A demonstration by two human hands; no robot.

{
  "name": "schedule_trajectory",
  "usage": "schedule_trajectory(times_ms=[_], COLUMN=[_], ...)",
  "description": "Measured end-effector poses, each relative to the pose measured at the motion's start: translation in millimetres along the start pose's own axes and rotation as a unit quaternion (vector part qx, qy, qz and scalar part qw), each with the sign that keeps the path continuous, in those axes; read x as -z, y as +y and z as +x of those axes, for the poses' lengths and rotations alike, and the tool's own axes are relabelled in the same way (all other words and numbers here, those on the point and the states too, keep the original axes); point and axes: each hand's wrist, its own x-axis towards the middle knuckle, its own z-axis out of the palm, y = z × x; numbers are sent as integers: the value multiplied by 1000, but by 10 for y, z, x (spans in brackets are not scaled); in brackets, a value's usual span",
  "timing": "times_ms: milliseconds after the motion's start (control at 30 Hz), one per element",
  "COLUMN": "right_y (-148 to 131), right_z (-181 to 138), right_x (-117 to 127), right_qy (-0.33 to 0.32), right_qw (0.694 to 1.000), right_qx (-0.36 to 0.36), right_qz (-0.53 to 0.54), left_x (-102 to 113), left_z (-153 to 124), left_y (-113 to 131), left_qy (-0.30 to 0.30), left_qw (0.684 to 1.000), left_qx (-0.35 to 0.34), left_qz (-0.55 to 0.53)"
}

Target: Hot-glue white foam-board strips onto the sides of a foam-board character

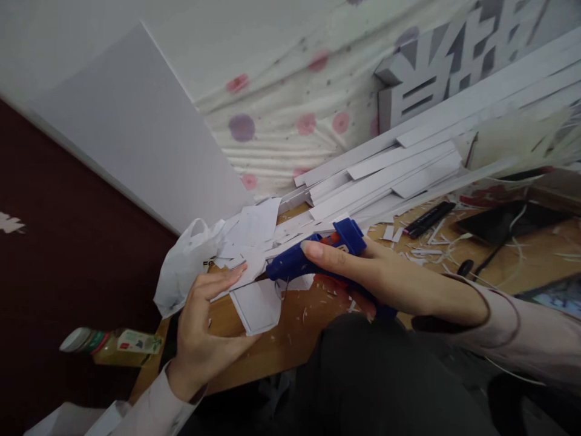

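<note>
My right hand (385, 275) is wrapped round a blue glue gun (318, 254), with the forefinger laid along its barrel. The gun's nozzle points left and touches a small white folded foam-board piece (256, 303). My left hand (204, 327) pinches that white piece between thumb and fingertips, just above the wooden table (272, 351). Both sleeves are pale pink.
Long white strips (385, 175) are piled at the back of the table against a large white cut-out character (436, 66). A white plastic bag (186, 260) hangs at the table's left corner, and a bottle (109, 345) lies below it. Black markers (429, 219), a dark phone (503, 221) and paper scraps lie on the right.
</note>
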Motion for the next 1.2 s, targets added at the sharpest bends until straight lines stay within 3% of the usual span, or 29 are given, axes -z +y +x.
schedule_trajectory(times_ms=[233, 567, 767, 900, 1200], right_y=[33, -132, -205, -268, -108], right_z=[-7, 44, 171, 180, 185], right_x=[5, 88, 203, 211, 220], right_qy=[22, -13, -77, -63, -78], right_qw=[999, 997, 991, 990, 993], right_qx=[9, -58, -77, -77, -77], right_qz=[-26, -50, -80, -98, -48], left_x=[-8, 27, 38, 41, 37], left_z=[-13, -27, -68, -93, -74], left_y=[-18, -55, -105, -135, -146], left_qy=[2, -17, -26, -20, -28], left_qw=[1000, 999, 998, 998, 998], left_qx=[10, -6, -31, -23, -17], left_qz=[-4, -32, -53, -51, -52])
